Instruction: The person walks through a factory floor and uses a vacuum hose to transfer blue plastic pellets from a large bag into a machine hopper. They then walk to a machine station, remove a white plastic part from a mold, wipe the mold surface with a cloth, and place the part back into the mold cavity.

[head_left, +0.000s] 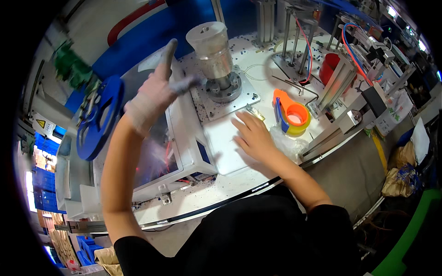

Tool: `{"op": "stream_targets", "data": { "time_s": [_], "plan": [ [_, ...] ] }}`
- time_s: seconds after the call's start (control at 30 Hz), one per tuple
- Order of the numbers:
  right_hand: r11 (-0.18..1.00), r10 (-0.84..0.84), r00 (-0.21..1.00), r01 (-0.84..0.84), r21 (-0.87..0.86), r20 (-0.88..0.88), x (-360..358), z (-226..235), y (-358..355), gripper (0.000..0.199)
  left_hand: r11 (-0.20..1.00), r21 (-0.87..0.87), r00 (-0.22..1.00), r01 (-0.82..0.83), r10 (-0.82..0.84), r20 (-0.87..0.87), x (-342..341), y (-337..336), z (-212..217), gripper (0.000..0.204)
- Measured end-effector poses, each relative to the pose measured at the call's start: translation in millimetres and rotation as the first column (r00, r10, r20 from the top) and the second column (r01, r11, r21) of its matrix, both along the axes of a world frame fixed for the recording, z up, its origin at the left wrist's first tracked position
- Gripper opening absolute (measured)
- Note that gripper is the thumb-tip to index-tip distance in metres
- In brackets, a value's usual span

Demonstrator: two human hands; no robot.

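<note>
My left hand (154, 94), in a pale glove with grey fingertips, is raised over a white-framed machine box (184, 140) with a see-through top. One finger points up and another stretches right; nothing shows in its grasp. Just right of it stands a metal cylinder fixture (215, 60), its top wrapped in clear film, on a round flange and square plate. Bare and with fingers apart, my right hand (255, 138) hovers above a flat white tray (221, 158). Close to its fingertips lies a small metal and yellowish item (254, 112), too small to name.
An orange tape dispenser (284, 102) with yellow tape and a clear plastic bag (287, 142) lie right of my right hand. Beyond are hex keys (294, 86), a red cup (328, 69) and metal posts with air hoses. A blue handwheel (103, 117) stands at the left.
</note>
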State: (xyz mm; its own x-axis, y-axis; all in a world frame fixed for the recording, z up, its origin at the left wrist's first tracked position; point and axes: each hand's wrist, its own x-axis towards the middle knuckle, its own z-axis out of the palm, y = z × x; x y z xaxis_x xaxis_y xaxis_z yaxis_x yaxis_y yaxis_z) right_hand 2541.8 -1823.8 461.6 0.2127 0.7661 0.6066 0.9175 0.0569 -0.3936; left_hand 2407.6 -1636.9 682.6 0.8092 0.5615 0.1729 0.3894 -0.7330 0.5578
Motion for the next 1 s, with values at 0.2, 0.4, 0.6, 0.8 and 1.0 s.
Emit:
{"op": "stream_targets", "data": {
  "time_s": [0.2,0.4,0.6,0.8,1.0],
  "plan": [
    [0.834,-0.495,0.792,0.549,-0.063,0.356,-19,7,-129,0.046,0.751,0.146,0.761,0.644,-0.609,-0.224,-90,-76,13,0.088],
    [0.752,-0.524,0.84,0.535,-0.385,0.141,-10,-21,-116,0.036,0.281,-0.42,0.355,0.863,-0.929,0.106,-126,-121,-57,0.07],
    [0.944,-0.305,0.656,0.302,-0.13,-0.69,-25,-16,-122,0.017,0.261,-0.886,0.92,0.383,-0.19,0.342,-49,-169,-173,0.083],
    [0.989,-0.119,0.908,0.07,-0.133,-0.402,-27,-2,-156,0.016,0.377,-0.912,0.979,0.164,0.047,0.196,35,-207,-228,0.077],
    [0.985,-0.155,0.987,0.157,0.064,-0.04,6,36,-150,0.024,0.332,-0.918,0.92,0.218,0.243,0.307,70,-225,-296,0.051]
  ]
}}
